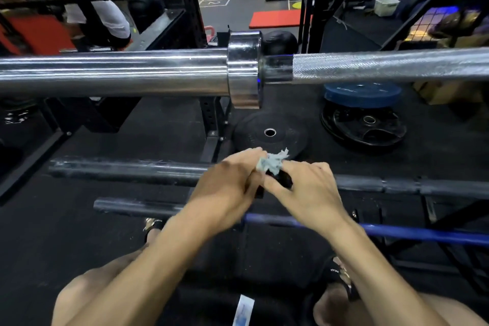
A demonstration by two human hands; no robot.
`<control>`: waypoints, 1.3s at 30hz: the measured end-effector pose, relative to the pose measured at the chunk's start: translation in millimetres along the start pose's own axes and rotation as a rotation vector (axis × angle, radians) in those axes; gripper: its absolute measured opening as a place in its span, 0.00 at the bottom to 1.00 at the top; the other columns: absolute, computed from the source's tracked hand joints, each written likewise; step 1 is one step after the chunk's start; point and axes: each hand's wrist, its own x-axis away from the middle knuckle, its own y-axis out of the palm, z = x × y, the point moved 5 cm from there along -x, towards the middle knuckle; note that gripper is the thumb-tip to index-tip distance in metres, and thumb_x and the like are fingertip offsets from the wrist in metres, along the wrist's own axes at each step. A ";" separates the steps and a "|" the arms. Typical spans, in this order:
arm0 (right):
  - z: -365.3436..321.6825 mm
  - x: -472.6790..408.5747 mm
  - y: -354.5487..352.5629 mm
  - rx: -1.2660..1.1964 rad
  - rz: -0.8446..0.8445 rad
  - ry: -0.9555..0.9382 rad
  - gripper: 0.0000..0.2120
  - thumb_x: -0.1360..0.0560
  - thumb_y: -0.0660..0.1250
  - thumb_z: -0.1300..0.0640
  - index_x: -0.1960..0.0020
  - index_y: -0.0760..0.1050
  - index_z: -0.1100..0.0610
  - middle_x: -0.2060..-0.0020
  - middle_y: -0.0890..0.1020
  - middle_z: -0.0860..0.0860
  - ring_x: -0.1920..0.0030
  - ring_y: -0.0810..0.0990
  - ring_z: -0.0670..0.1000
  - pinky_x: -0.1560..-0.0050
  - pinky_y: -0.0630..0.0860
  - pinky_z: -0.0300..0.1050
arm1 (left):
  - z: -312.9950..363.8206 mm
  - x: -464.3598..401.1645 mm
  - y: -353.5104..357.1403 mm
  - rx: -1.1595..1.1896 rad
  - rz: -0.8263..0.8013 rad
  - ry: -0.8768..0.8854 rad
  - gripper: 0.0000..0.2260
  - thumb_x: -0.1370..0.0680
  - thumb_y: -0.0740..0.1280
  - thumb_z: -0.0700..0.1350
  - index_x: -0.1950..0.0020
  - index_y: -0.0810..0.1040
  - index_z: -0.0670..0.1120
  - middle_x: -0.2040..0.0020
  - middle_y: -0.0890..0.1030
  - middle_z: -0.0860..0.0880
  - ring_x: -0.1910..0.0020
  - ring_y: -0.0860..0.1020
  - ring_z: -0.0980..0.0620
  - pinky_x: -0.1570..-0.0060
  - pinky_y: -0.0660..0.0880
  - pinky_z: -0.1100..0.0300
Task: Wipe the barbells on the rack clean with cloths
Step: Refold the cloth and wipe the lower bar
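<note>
A chrome barbell (113, 71) lies across the upper view, with its collar (243, 69) in the middle and knurled shaft (383, 66) to the right. Below it lies a dark barbell (127, 169). My left hand (227, 185) and my right hand (307, 188) meet over that dark bar's collar. Both pinch a small crumpled light-blue cloth (272, 163) against it; the collar itself is mostly hidden by my fingers. Lower still lie another dark bar sleeve (132, 205) and a blue bar (423, 233).
Weight plates lie on the black floor beyond: a black one (270, 132), another black one (365, 124), a blue one (362, 94). Black rack uprights (185, 0) stand behind. A person in a white shirt (105, 18) crouches at the back left. My knees and sandalled feet are below.
</note>
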 end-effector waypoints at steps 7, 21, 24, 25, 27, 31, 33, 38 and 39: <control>4.5 -3.4 -2.1 -0.154 0.041 0.009 0.24 0.33 0.64 0.26 0.48 0.80 0.41 0.56 0.84 0.37 0.54 0.76 0.41 0.39 0.70 0.47 | -0.5 0.1 -7.7 0.080 0.025 -0.012 0.14 0.15 0.56 0.52 0.38 0.79 0.57 0.43 0.84 0.57 0.43 0.80 0.53 0.42 0.76 0.53; -1.2 3.7 19.6 0.219 0.153 -0.147 0.28 0.35 0.72 0.29 0.43 0.74 0.44 0.56 0.80 0.40 0.53 0.77 0.48 0.46 0.60 0.47 | -44.5 -34.7 -42.4 0.103 0.176 -0.215 0.15 0.16 0.61 0.50 0.62 0.75 0.50 0.65 0.79 0.52 0.58 0.79 0.44 0.59 0.70 0.55; 4.5 5.4 17.4 0.132 0.067 -0.167 0.36 0.35 0.58 0.19 0.39 0.73 0.43 0.52 0.78 0.38 0.49 0.75 0.45 0.41 0.60 0.45 | -41.5 -17.9 -43.7 0.205 0.173 -0.157 0.13 0.16 0.62 0.49 0.55 0.83 0.51 0.60 0.84 0.53 0.56 0.80 0.50 0.59 0.71 0.67; 4.1 6.0 15.9 0.096 0.066 -0.173 0.36 0.34 0.53 0.18 0.41 0.73 0.42 0.54 0.77 0.38 0.50 0.74 0.44 0.42 0.60 0.45 | -31.6 -8.6 -34.8 0.220 0.126 -0.091 0.12 0.15 0.62 0.49 0.47 0.85 0.51 0.50 0.86 0.53 0.48 0.81 0.53 0.52 0.72 0.69; 1.5 6.6 10.9 0.062 0.143 -0.166 0.25 0.29 0.52 0.21 0.54 0.69 0.41 0.65 0.71 0.38 0.59 0.72 0.45 0.47 0.62 0.47 | -6.9 8.4 -13.7 0.130 0.009 0.066 0.15 0.15 0.59 0.51 0.33 0.80 0.51 0.30 0.77 0.58 0.30 0.73 0.59 0.35 0.72 0.63; -0.4 3.2 13.0 0.057 0.169 -0.145 0.21 0.30 0.56 0.24 0.56 0.69 0.41 0.68 0.68 0.37 0.61 0.67 0.44 0.50 0.60 0.46 | 7.4 -2.6 -5.5 -0.056 -0.022 0.030 0.14 0.16 0.56 0.53 0.35 0.77 0.57 0.32 0.76 0.60 0.33 0.74 0.53 0.37 0.74 0.51; 2.6 2.1 15.1 0.078 0.139 -0.137 0.28 0.33 0.54 0.20 0.51 0.73 0.41 0.62 0.75 0.38 0.58 0.70 0.44 0.48 0.59 0.44 | 3.5 -25.3 -7.0 -0.090 -0.010 -0.065 0.12 0.16 0.56 0.54 0.53 0.76 0.54 0.52 0.81 0.55 0.49 0.78 0.47 0.47 0.75 0.50; 0.9 3.8 19.0 0.103 0.115 -0.143 0.32 0.35 0.59 0.20 0.44 0.75 0.42 0.56 0.80 0.39 0.52 0.76 0.44 0.44 0.60 0.45 | -32.3 -37.1 -30.3 0.015 0.038 -0.152 0.14 0.16 0.61 0.51 0.59 0.78 0.49 0.59 0.83 0.47 0.54 0.81 0.42 0.53 0.75 0.50; 1.8 3.3 19.2 0.126 0.120 -0.142 0.32 0.35 0.61 0.21 0.43 0.75 0.43 0.55 0.80 0.39 0.52 0.76 0.45 0.44 0.59 0.45 | -44.5 -31.1 -43.0 0.046 0.129 -0.202 0.13 0.16 0.62 0.50 0.57 0.81 0.48 0.57 0.84 0.45 0.53 0.81 0.43 0.53 0.75 0.51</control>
